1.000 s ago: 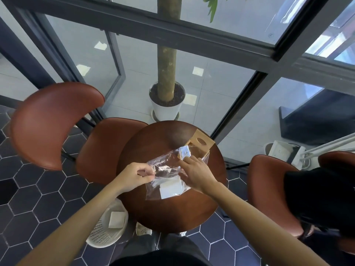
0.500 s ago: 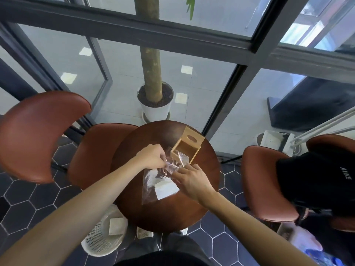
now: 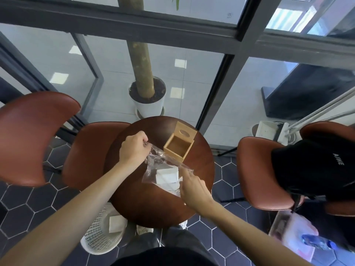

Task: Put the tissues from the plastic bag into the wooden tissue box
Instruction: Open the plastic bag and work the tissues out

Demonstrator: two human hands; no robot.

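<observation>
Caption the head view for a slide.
Both hands spread a plastic bag of tissues beside the open wooden tissue box.

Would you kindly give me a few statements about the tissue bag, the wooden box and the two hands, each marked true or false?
1. The wooden tissue box is open and empty. True.
2. The tissues already lie in the box. False: they are inside the plastic bag.
3. The left hand pinches the bag's upper end. True.
4. The right hand rests on the box lid. False: it is at the bag, beside the tissues.
5. The box stands on the floor. False: it is on the round table.
</observation>
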